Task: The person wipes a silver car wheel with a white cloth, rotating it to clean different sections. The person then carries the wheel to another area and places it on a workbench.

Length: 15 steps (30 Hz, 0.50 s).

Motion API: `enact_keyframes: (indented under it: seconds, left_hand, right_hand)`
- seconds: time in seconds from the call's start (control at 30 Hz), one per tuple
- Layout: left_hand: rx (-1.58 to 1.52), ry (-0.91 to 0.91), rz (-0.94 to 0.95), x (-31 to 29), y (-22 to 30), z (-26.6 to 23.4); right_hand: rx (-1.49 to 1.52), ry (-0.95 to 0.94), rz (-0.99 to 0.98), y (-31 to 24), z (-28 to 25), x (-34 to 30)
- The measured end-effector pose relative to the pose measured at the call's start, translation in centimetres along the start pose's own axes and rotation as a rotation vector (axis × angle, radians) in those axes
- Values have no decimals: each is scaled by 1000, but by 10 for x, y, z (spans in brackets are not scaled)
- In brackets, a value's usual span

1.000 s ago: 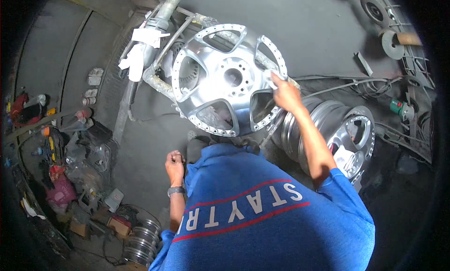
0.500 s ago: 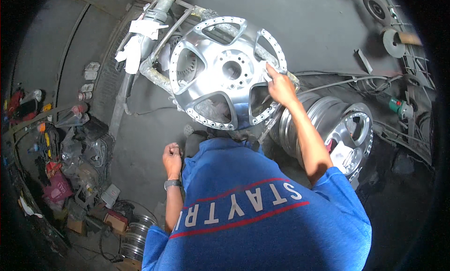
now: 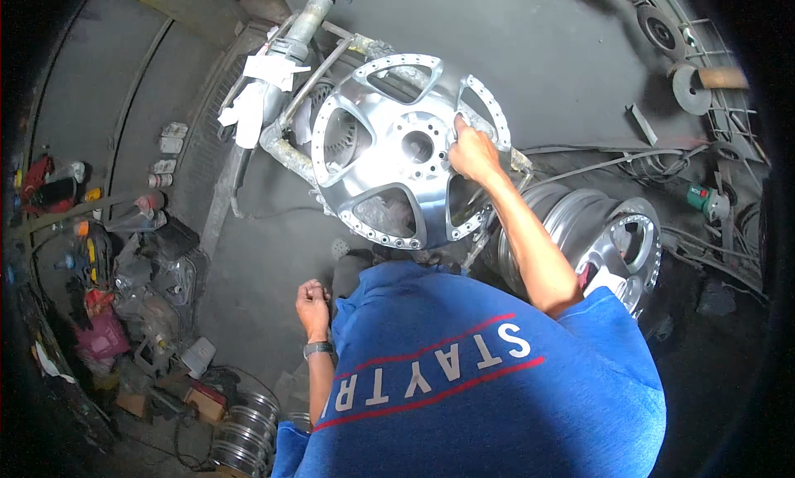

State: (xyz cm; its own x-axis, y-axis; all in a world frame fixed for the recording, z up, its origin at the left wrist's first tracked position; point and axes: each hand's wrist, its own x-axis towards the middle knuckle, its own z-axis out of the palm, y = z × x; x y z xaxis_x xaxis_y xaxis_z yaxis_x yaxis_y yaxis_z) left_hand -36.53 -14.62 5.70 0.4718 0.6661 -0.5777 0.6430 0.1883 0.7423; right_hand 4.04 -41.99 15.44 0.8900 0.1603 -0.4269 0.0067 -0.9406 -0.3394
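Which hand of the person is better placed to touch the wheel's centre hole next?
The right hand, probably: it is at the face of the wheel, just right of the centre hole. The left hand is well apart from the wheel.

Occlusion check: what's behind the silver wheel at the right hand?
Through openings in the silver wheel: crusted pipe frame, a grey slotted round part, pale crumpled material. What the spokes and right hand cover can't be seen.
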Motion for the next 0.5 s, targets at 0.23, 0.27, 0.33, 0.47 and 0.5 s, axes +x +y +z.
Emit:
enact_keyframes:
  seconds: [0.23,0.27,0.33,0.47,0.5]
  left_hand:
    - [218,-36,-40,1,24,9]
    - [203,-28,-31,4,28,9]
    - [161,-2,-14,6,37,8]
    - [183,43,7,15,34,2]
    - [179,35,7,15,35,3]
  right_hand:
    - [86,16,3,11,-17,74]
    - [83,22,4,16,-19,86]
    - [74,59,23,17,-21,102]
    - [164,36,10,19,-31,121]
    - [147,37,-2,23,-29,123]
